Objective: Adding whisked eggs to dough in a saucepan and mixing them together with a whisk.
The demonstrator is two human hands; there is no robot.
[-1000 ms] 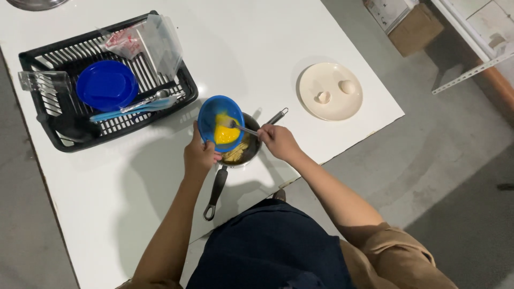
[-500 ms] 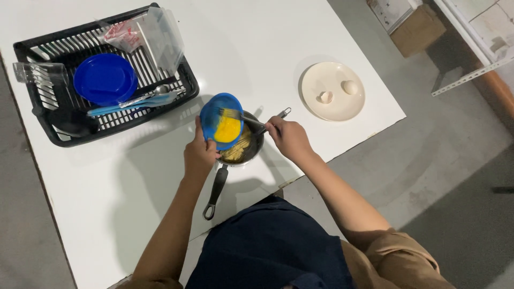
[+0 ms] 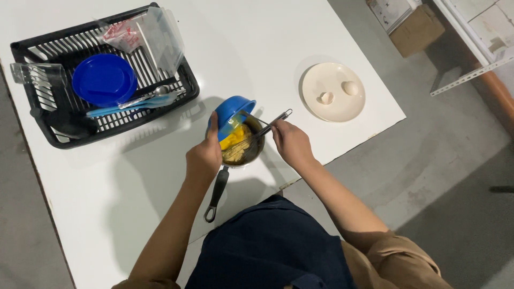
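My left hand (image 3: 205, 156) grips a small blue bowl (image 3: 232, 109), tipped steeply over a small dark frying pan (image 3: 247, 151). Yellow egg mixture (image 3: 234, 140) runs from the bowl into the pan. My right hand (image 3: 292, 143) holds a metal whisk (image 3: 274, 122) by its handle, its wire end reaching into the bowl's mouth. The pan's black handle (image 3: 216, 194) points toward me near the table's front edge.
A black dish rack (image 3: 59, 126) at the far left holds a blue plate (image 3: 104, 79), a clear glass (image 3: 36, 73), a clear container (image 3: 160, 37) and utensils. A cream plate (image 3: 333, 92) with two eggshell halves sits to the right. Cardboard box (image 3: 412, 29) on the floor beyond the table.
The blue bowl has tipped much further, from showing its yellow contents to nearly upside down, and the egg mixture now flows into the pan. My right hand stays beside it with the whisk.
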